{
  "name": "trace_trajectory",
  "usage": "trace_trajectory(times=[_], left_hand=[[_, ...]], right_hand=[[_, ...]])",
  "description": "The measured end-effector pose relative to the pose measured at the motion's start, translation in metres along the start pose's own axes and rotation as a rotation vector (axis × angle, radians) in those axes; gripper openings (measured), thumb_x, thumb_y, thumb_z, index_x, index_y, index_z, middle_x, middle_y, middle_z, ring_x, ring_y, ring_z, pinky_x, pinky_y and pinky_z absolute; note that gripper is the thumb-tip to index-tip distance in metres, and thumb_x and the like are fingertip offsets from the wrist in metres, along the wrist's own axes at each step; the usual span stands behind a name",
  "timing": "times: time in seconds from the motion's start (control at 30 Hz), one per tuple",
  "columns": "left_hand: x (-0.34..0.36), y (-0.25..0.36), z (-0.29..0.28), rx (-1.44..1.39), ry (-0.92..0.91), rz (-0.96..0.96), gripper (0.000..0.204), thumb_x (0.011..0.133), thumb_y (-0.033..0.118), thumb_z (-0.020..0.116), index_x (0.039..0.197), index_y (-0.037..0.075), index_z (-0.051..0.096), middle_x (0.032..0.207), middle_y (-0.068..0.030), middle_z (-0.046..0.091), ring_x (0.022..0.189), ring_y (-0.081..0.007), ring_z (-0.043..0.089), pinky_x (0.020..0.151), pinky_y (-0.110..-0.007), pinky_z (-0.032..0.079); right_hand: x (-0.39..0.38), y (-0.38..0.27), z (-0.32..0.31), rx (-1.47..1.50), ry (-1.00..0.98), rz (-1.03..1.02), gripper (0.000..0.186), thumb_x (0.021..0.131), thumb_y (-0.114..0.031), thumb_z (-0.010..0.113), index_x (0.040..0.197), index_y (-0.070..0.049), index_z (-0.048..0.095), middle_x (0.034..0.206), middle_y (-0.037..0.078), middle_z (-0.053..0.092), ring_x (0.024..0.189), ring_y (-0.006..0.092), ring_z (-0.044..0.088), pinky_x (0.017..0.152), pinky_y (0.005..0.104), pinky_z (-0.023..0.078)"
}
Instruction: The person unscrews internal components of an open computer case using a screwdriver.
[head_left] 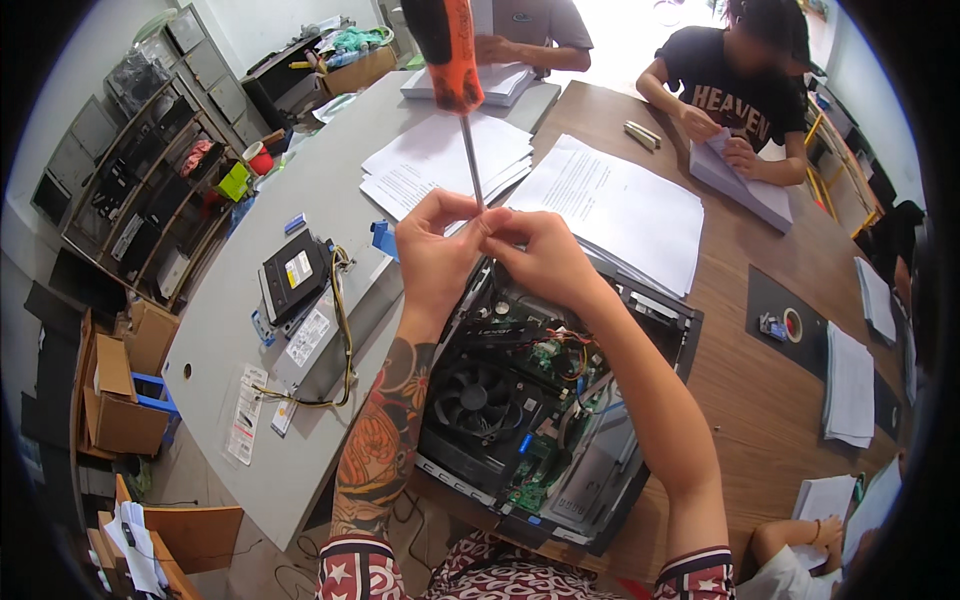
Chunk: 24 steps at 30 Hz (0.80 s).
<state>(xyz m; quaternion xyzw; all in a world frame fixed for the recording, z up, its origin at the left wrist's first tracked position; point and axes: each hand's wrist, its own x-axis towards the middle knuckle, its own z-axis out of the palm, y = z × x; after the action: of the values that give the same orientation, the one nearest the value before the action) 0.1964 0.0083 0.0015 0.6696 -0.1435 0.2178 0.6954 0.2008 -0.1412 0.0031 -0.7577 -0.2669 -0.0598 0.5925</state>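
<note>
My left hand (437,248) and my right hand (541,255) meet above an opened small computer case (640,470) at the tip of a screwdriver (452,70) with an orange and black handle, which points down toward them. Both hands pinch around the lower end of its metal shaft. Whether a screw sits between the fingers cannot be told. Inside the case are a black cooling fan (478,398), green circuit boards and coloured wires.
A removed drive unit (296,272) with yellow cables lies on a grey panel (215,340) to the left. Stacks of paper (610,205) lie behind the case. Other people handle papers at the far side and at the lower right. Shelves and cardboard boxes stand at the left.
</note>
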Motion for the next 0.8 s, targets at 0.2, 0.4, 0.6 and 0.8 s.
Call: trace_trajectory(times=[0.2,0.4,0.6,0.8], left_hand=[[0.000,0.006,0.003,-0.024,-0.075,-0.050,0.028,0.089,0.011,0.074,0.111,-0.003,0.065,0.098,-0.0067,0.068,0.087,-0.0134,0.065,0.077,-0.026,0.053],[0.000,0.000,-0.003,-0.018,-0.118,-0.003,0.035,0.092,0.016,0.070,0.119,-0.005,0.063,0.106,-0.0096,0.067,0.098,-0.0170,0.065,0.084,-0.030,0.052],[0.000,-0.008,-0.002,0.027,-0.110,0.018,0.024,0.091,0.003,0.068,0.113,-0.005,0.064,0.104,-0.0097,0.069,0.096,-0.0158,0.065,0.083,-0.028,0.052],[-0.003,0.002,0.000,0.061,-0.110,0.014,0.024,0.091,0.004,0.067,0.113,-0.005,0.065,0.105,-0.0100,0.070,0.097,-0.0150,0.066,0.081,-0.027,0.054]], right_hand=[[0.001,-0.004,0.000,0.028,-0.044,0.005,0.020,0.095,-0.011,0.059,0.107,0.002,0.069,0.079,0.017,0.071,0.072,0.0179,0.066,0.071,0.0355,0.051],[0.002,-0.003,-0.002,-0.040,-0.037,0.038,0.023,0.094,-0.015,0.062,0.107,0.002,0.069,0.078,0.019,0.070,0.070,0.0167,0.065,0.068,0.0333,0.050],[0.003,0.011,0.000,-0.043,0.077,0.048,0.020,0.089,-0.015,0.067,0.095,0.003,0.070,0.071,0.019,0.066,0.062,0.0143,0.058,0.064,0.0324,0.049],[0.002,0.005,-0.005,-0.048,-0.068,-0.066,0.017,0.092,-0.005,0.056,0.104,0.002,0.064,0.079,0.023,0.064,0.069,0.0278,0.060,0.069,0.0368,0.048]])
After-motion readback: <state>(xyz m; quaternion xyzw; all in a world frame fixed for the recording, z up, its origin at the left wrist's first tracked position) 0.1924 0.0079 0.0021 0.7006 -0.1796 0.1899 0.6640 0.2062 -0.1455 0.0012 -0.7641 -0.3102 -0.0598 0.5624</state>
